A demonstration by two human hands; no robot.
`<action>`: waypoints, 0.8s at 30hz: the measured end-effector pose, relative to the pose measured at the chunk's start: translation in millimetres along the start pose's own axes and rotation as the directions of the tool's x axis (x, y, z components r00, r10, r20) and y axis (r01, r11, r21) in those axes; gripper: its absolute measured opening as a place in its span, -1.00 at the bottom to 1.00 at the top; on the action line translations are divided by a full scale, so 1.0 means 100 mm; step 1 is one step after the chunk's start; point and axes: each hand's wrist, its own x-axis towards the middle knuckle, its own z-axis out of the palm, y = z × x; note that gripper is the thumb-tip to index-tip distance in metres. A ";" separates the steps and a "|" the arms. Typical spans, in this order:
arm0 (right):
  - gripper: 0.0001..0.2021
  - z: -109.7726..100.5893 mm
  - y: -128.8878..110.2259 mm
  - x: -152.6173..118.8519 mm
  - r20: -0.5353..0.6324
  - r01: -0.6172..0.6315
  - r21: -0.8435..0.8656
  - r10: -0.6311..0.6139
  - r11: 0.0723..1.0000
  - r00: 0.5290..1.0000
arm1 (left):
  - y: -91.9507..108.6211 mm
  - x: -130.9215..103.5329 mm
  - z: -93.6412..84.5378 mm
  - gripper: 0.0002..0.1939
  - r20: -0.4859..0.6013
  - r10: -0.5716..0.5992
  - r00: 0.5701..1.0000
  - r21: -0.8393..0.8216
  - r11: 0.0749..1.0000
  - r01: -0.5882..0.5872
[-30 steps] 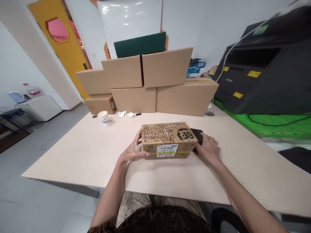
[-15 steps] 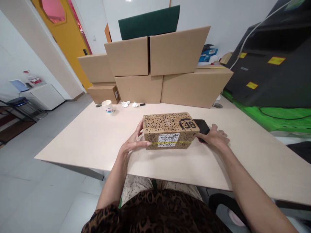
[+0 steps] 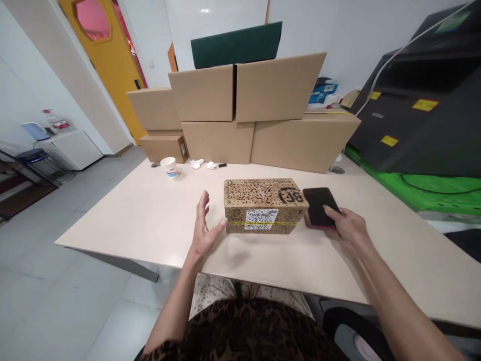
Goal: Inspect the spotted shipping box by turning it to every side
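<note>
A cardboard parcel box with black speckled print, a white label and a yellow band stands on the pale table in front of me. My left hand is beside its left end, fingers spread, the thumb tip close to the box corner; whether it touches I cannot tell. On the other side, my right hand grips a black smartphone by its right edge, thumb on the dark screen. The phone is tilted just right of the box, and the fingers beneath it are hidden.
Stacked brown cartons line the table's back, topped by a dark green box. A paper cup, crumpled tissues and a small black object lie before them. A large black printer stands at the right.
My left hand has let go of the box's left end and opened, moving slightly left. My right hand has taken hold of the phone and raised its near side. The box stays put.
</note>
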 end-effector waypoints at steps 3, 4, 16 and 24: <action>-0.59 0.04 -0.32 -0.43 -0.097 0.033 0.257 -0.008 0.966 0.995 | 0.22 -0.18 0.13 -0.37 -0.202 0.173 0.964 0.044 0.985 -0.168; -0.58 0.06 -0.44 -0.59 -0.094 0.071 0.301 -0.045 0.951 0.995 | 0.31 -0.24 0.19 -0.44 -0.204 0.216 0.955 0.039 0.976 -0.212; -0.28 0.68 -0.91 -1.89 0.396 -0.029 0.382 -0.135 0.924 0.908 | 0.87 -0.48 0.79 -0.34 0.361 -0.202 0.910 -0.319 0.890 0.324; -0.29 0.88 -1.03 -1.90 0.491 -0.042 0.414 -0.184 0.910 0.852 | 0.87 -0.33 0.70 -0.24 0.261 -0.221 0.940 -0.440 0.839 0.320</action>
